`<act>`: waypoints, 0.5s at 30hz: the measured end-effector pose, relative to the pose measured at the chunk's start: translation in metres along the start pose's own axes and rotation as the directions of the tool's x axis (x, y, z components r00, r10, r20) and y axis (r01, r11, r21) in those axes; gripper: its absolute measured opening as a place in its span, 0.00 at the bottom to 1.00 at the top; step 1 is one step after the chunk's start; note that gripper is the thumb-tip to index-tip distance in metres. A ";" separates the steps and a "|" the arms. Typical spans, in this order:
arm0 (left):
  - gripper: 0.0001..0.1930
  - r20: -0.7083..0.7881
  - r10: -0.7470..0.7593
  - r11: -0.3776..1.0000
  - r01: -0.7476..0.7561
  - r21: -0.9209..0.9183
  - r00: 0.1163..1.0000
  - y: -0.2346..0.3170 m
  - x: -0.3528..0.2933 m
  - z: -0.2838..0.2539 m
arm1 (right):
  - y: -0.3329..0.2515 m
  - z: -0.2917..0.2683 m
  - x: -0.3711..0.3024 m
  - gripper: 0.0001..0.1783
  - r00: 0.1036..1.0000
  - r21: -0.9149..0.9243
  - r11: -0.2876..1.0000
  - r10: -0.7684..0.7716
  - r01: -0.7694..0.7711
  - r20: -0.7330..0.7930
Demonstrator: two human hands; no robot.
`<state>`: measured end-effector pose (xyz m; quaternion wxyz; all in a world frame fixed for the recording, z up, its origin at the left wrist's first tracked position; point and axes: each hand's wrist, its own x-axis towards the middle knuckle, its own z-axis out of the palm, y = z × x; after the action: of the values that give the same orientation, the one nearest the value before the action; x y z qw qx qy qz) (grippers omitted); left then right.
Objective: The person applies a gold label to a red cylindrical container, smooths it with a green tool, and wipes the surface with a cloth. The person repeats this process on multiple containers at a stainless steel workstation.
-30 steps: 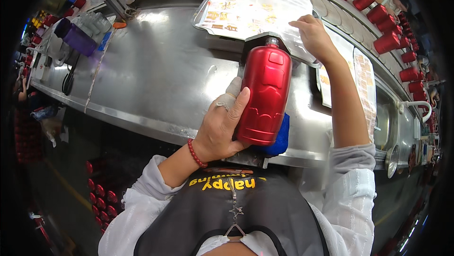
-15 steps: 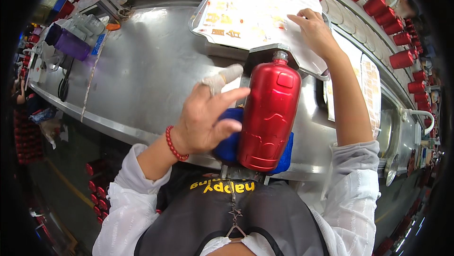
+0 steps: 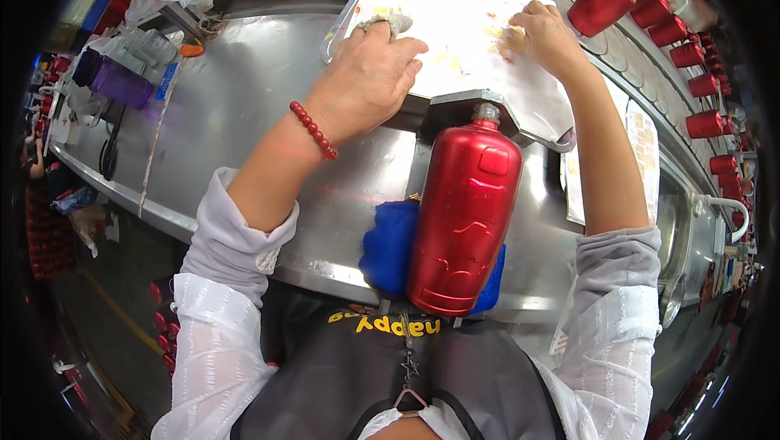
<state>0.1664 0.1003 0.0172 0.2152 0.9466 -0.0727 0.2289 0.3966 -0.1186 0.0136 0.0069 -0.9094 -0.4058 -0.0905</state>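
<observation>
A shiny red bottle [image 3: 467,221] with raised panels lies in front of me, its glass neck pointing away against a dark angular metal block [image 3: 508,115]. Under its lower end is a blue cloth [image 3: 390,245]. Beyond the block, a white sheet of small gold and red decals [image 3: 455,26] rests on a tray. Over the sheet's left part is my left hand [image 3: 370,74], fingers apart, a pale cover on a fingertip, holding nothing visible. At the sheet's right side, my right hand [image 3: 551,40] has its fingertips pinched together by some gold decals; what they hold is too small to make out.
A metal worktable [image 3: 244,115] carries a purple bottle [image 3: 114,81] and clear glass containers at the left. More printed sheets [image 3: 642,143] lie at the right. Red bottles [image 3: 601,3] stand along a curved conveyor at the far side and right.
My left hand has moved away from the red bottle, forward onto the decal sheet. My right hand has shifted slightly right and forward. Red bottles on the conveyor have changed place.
</observation>
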 end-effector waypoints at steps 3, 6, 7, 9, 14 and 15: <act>0.11 0.016 0.006 1.000 -0.007 0.004 1.000 -0.001 -0.004 0.005 | 0.009 0.013 0.017 0.16 0.997 0.037 0.997 -0.071 0.072 -0.036; 0.12 0.024 -0.013 1.000 0.013 -0.007 1.000 -0.001 -0.008 0.003 | 0.011 0.017 0.033 0.18 0.995 -0.022 0.999 -0.040 0.042 0.095; 0.12 0.013 -0.008 1.000 0.008 -0.027 1.000 -0.002 -0.010 0.003 | 0.012 0.017 0.037 0.18 0.995 -0.047 0.999 -0.022 0.026 0.093; 0.12 -0.007 -0.001 0.998 0.000 -0.065 1.000 -0.005 -0.014 0.002 | 0.011 0.016 0.043 0.19 0.996 -0.095 0.995 0.014 -0.005 0.089; 0.12 -0.019 -0.027 0.996 0.025 -0.088 0.999 0.001 -0.018 -0.003 | 0.013 0.021 0.066 0.16 0.987 0.006 0.995 0.098 -0.098 -0.129; 0.12 -0.007 -0.040 0.995 0.039 -0.088 0.999 0.004 -0.018 -0.004 | 0.026 0.030 0.075 0.17 0.992 -0.024 0.996 0.083 -0.086 -0.096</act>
<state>0.1477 0.0995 0.0136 0.2614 0.9364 -0.0632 0.2254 0.4693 -0.0782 -0.0012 0.0173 -0.9205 -0.3648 -0.1392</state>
